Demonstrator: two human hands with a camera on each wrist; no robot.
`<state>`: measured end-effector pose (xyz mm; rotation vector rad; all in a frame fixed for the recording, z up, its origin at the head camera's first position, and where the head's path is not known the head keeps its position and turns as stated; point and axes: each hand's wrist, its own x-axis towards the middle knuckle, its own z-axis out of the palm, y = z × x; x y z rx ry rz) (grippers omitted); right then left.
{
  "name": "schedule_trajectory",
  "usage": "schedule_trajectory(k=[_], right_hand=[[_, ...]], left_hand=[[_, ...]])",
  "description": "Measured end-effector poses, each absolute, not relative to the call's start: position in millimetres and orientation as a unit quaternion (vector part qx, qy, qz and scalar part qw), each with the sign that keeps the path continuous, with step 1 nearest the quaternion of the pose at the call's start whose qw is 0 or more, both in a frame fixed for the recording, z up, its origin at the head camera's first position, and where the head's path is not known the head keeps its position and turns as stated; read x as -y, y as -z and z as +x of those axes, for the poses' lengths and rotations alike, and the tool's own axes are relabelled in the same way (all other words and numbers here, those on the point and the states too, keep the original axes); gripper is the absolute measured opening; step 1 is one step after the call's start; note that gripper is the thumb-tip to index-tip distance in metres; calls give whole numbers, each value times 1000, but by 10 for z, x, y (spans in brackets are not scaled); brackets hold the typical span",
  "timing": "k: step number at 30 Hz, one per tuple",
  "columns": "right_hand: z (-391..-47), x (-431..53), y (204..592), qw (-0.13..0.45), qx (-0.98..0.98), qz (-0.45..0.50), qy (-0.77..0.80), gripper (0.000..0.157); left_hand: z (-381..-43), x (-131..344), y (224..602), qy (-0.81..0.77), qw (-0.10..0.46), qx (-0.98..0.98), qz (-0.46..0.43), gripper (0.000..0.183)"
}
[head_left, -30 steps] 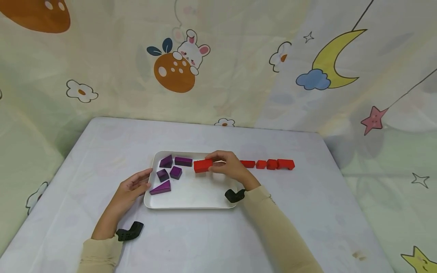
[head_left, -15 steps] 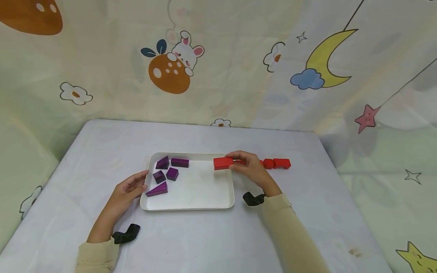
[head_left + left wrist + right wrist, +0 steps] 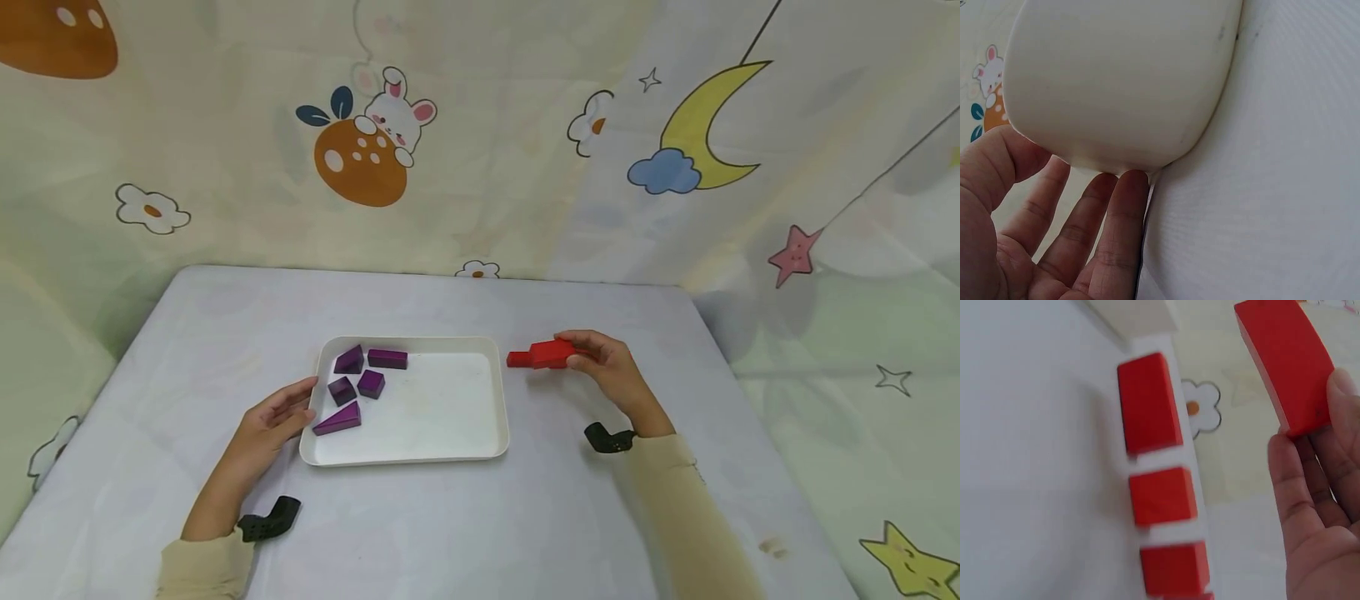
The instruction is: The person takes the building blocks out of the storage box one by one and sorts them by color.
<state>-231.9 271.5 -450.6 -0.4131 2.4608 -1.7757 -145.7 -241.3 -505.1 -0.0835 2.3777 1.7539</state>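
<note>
A: Right hand?

B: Right hand (image 3: pixel 617 371) pinches a red block (image 3: pixel 551 354) by one end, thumb on one side, fingers on the other. Narrow grip.

A: Block's where?

B: Right of the white tray (image 3: pixel 435 417), outside it. Right wrist view has it held apart from a row: red oblong block (image 3: pixel 1150 405), then two smaller red blocks (image 3: pixel 1163 497), gaps between. Bit of another red one at the bottom edge, cut off.

A: Left hand?

B: Left hand (image 3: pixel 262 432) holds nothing in a closed grip. Fingers spread a little, nearly straight, tips and thumb touching the tray's left end.

A: In the tray?

B: Five purple pieces, left side: upright wedge (image 3: pixel 348 360), bar (image 3: pixel 387 359), cube (image 3: pixel 371 383), dark block (image 3: pixel 342 391), long wedge (image 3: pixel 338 419). Close together, bar at the back, long wedge nearest the person.

A: Rest?

B: White-covered table (image 3: pixel 435 533), beige sleeves (image 3: pixel 693 508), black wrist devices (image 3: pixel 270 520), cartoon-print backdrop (image 3: pixel 495 167) with rabbit and moon.
</note>
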Motion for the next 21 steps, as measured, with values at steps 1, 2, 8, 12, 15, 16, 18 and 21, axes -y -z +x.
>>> schedule_trajectory(k=[1, 2, 8, 12, 15, 16, 18, 21], right_hand=[[-2313, -2772, 4520, 31, -803, -134, 579, 39], [-2306, -2830, 4533, 24, -802, -133, 582, 39], [-2267, -3173, 4574, -10, -820, -104, 563, 40], [-2255, -3385, 4584, -22, -835, -81, 543, 41], [-2240, -3536, 4589, -30, -843, -74, 531, 40], [-2237, -3586, 4590, -34, -845, -73, 529, 40], [-2235, -3687, 4598, -44, -847, -74, 525, 39], [-2249, -3831, 4614, -61, -852, -72, 515, 43]], left_hand=[[-1456, 2415, 5049, -590, 93, -801, -28, 61], [-1456, 2417, 5050, -590, 92, -802, -28, 61], [-1459, 2425, 5072, -607, 81, -790, -9, 59], [-1461, 2428, 5083, -613, 80, -786, -8, 59], [-1459, 2427, 5088, -612, 83, -786, -12, 59], [-1458, 2426, 5089, -612, 84, -786, -13, 59], [-1455, 2422, 5088, -611, 84, -787, -14, 59], [-1453, 2417, 5081, -612, 84, -786, -13, 59]])
